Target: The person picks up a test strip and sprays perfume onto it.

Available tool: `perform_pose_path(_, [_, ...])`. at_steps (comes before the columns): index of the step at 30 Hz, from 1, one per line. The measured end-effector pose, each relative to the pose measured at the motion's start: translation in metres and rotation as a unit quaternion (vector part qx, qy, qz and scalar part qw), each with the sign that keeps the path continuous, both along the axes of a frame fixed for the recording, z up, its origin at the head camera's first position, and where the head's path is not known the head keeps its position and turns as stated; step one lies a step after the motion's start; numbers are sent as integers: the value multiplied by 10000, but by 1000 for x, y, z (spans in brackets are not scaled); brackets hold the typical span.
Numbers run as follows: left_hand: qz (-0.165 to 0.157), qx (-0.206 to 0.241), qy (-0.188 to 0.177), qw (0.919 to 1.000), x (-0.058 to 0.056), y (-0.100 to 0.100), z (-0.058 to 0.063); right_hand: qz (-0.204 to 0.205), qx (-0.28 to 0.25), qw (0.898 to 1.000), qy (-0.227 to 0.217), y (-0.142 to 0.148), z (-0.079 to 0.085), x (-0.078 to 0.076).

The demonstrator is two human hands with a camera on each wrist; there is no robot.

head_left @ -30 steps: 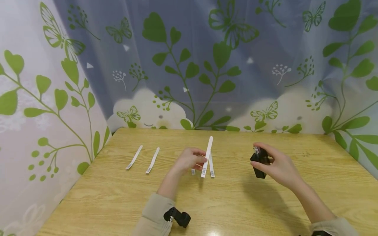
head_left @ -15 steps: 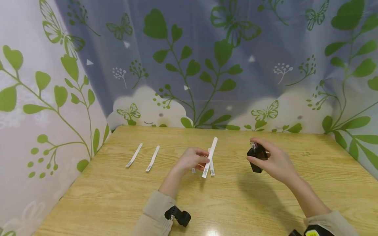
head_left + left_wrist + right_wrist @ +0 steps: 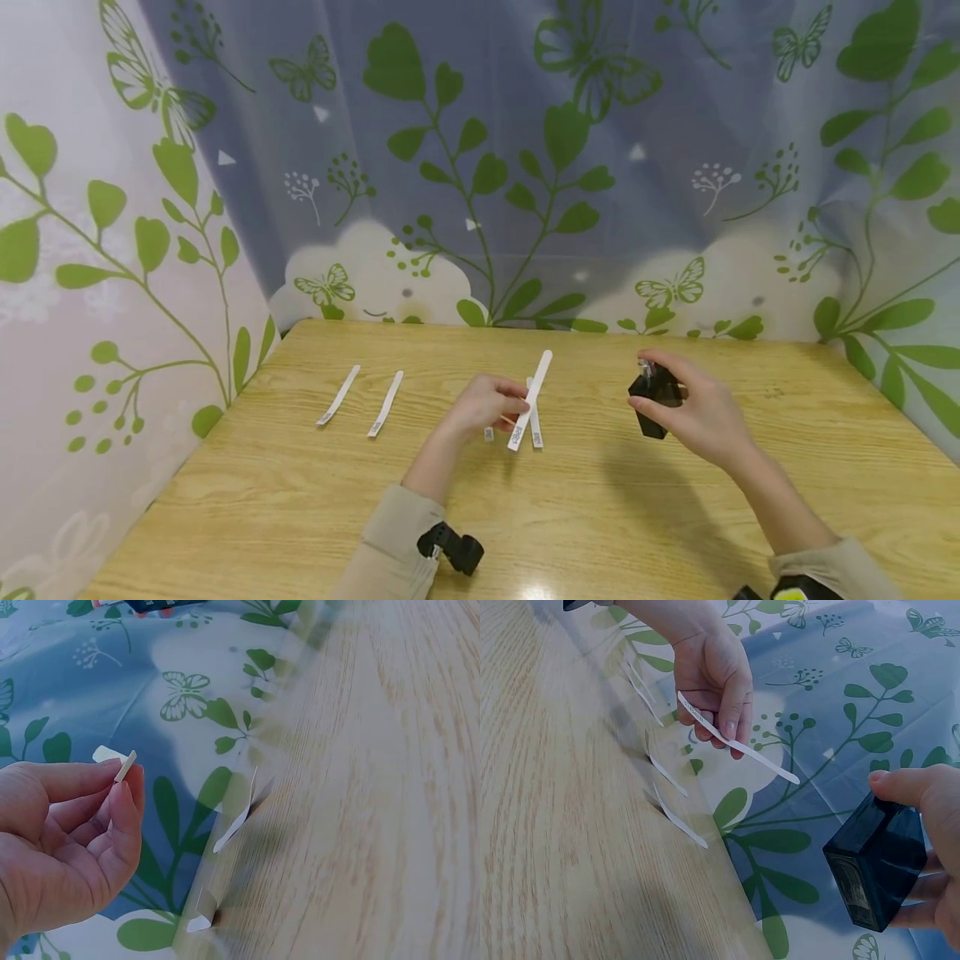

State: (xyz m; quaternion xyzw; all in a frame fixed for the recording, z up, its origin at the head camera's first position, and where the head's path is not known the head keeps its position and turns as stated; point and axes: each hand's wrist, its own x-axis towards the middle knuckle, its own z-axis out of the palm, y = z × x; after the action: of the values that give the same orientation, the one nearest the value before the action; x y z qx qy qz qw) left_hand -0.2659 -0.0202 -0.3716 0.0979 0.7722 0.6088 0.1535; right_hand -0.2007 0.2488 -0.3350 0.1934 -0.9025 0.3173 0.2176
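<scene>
My left hand (image 3: 483,408) pinches a white paper perfume test strip (image 3: 536,387) between thumb and fingers, above the table. Its rounded end points up and away, tilted a little right; printing marks the lower end. To the right, my right hand (image 3: 708,425) holds a black perfume bottle (image 3: 649,410) with a clear spray top, off the table. The index finger lies on the top and the thumb is on the side. A gap separates bottle and strip. In the right wrist view, the bottle (image 3: 874,862) is dark and faceted.
Two strips lie at the left, one strip (image 3: 340,395) beside another strip (image 3: 386,405). Near my left hand lie a strip (image 3: 536,429) and a partly hidden strip (image 3: 489,434). The wooden table (image 3: 300,500) meets a patterned curtain (image 3: 480,167) at the back.
My right hand and the bottle have shifted slightly left and up, nearer the held strip. The strip's upper end has tipped a little right. Over the last half second almost nothing moves.
</scene>
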Motion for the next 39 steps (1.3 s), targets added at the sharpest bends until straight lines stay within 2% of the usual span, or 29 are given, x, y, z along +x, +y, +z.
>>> perform_pose_path(7, [32, 0, 38, 10000, -1, -2, 2, 42, 202, 9996, 178, 8, 3, 4])
perform_pose_path(15, [43, -64, 45, 10000, -2, -4, -1, -95, 119, 9993, 355, 12, 6, 9])
perform_pose_path(24, [52, -87, 45, 9999, -4, -4, -2, -126, 426, 9967, 674, 13, 8, 12])
perform_pose_path(39, [21, -68, 52, 10000, -3, -3, 1, -95, 367, 9984, 418, 12, 11, 16])
